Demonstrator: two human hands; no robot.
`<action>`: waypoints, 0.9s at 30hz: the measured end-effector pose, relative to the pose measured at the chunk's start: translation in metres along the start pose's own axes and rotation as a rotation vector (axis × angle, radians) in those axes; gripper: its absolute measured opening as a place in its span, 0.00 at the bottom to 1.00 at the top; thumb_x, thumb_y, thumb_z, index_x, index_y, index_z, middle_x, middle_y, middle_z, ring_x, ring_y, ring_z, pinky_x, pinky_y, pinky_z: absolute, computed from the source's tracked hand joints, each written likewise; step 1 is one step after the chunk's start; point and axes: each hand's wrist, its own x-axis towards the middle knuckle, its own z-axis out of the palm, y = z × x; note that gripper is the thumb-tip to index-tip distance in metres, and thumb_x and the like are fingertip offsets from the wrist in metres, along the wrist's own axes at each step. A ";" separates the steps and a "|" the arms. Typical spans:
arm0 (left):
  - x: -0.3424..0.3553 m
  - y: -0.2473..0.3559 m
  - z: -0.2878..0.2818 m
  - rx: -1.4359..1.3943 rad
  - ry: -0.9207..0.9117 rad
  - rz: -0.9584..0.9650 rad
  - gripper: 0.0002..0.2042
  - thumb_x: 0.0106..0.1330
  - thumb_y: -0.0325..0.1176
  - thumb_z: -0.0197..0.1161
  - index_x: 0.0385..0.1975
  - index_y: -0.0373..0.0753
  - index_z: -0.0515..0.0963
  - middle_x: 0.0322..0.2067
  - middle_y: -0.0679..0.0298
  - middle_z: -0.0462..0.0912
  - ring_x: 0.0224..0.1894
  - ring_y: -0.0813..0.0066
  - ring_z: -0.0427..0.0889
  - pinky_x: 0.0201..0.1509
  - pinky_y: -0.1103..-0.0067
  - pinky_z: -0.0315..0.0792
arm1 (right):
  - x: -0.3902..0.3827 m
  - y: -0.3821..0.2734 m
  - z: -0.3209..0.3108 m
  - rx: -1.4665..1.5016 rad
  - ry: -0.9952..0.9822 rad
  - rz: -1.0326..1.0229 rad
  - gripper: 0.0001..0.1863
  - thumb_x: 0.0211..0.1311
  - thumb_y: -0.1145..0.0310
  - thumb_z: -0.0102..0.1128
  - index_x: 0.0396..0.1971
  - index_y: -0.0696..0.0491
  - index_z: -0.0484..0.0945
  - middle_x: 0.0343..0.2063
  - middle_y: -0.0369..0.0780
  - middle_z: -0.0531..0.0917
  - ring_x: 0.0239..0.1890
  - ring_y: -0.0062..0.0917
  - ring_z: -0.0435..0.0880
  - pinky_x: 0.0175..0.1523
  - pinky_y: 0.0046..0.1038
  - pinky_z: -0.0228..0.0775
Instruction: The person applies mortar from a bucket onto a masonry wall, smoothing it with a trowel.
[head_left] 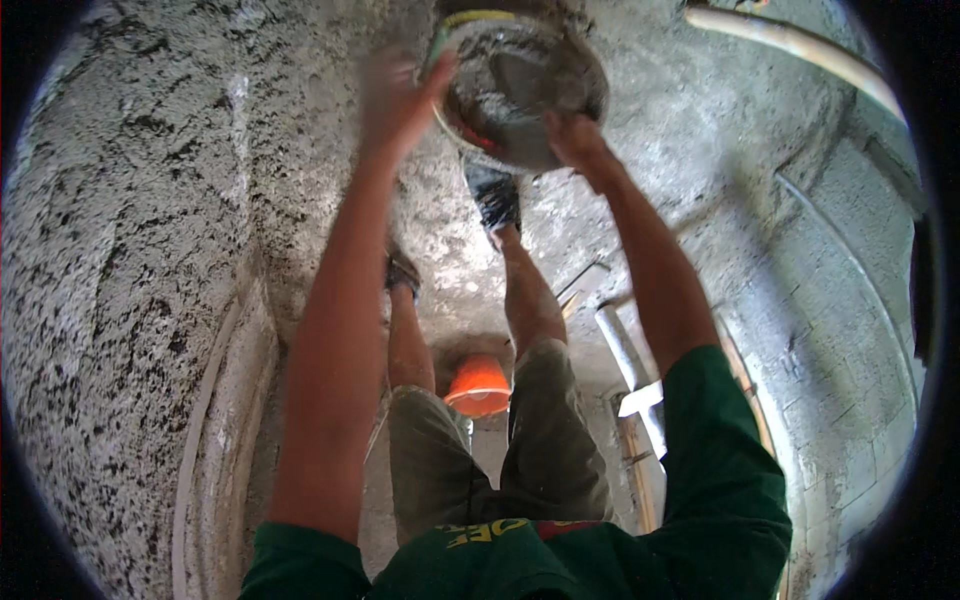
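Note:
A round pan (455, 118) of wet grey mortar (510, 85) is in front of me at the top of the view, with a yellow and green patch on its rim. My left hand (400, 105) is at the pan's left side, its thumb near the rim; motion smears the other fingers. On the near right side, my right hand (578, 140) is closed at the rim, thumb toward the mortar. The fingers beneath that edge are hidden.
Rough plastered wall (120, 230) runs along my left. An orange bucket (478, 385) sits between my legs. To the right are a flat-bladed tool (585, 285), a pale pipe (625, 345) and blockwork (850, 300). A thick pale hose or pole (800, 45) crosses the upper right.

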 end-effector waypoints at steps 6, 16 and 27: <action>-0.247 -0.186 -0.178 0.302 0.029 -0.675 0.33 0.66 0.41 0.57 0.65 0.33 0.51 0.66 0.48 0.54 0.68 0.61 0.55 0.69 0.69 0.51 | -0.075 0.033 -0.031 -0.181 -0.170 0.183 0.26 0.68 0.49 0.38 0.39 0.57 0.77 0.32 0.56 0.80 0.39 0.50 0.80 0.46 0.45 0.71; -0.501 -0.138 -0.273 0.606 -0.034 -0.919 0.27 0.57 0.43 0.67 0.52 0.33 0.68 0.47 0.50 0.76 0.49 0.58 0.76 0.51 0.69 0.71 | 0.009 -0.024 0.073 0.414 0.166 -0.049 0.16 0.62 0.61 0.54 0.42 0.58 0.75 0.25 0.48 0.81 0.23 0.37 0.79 0.30 0.37 0.71; -0.353 0.142 -0.363 1.249 0.186 0.039 0.29 0.59 0.26 0.63 0.60 0.33 0.59 0.59 0.50 0.62 0.61 0.58 0.65 0.61 0.67 0.64 | -0.083 -0.023 0.081 1.400 0.064 -0.119 0.16 0.58 0.74 0.56 0.46 0.57 0.71 0.20 0.29 0.72 0.18 0.11 0.66 0.20 0.17 0.55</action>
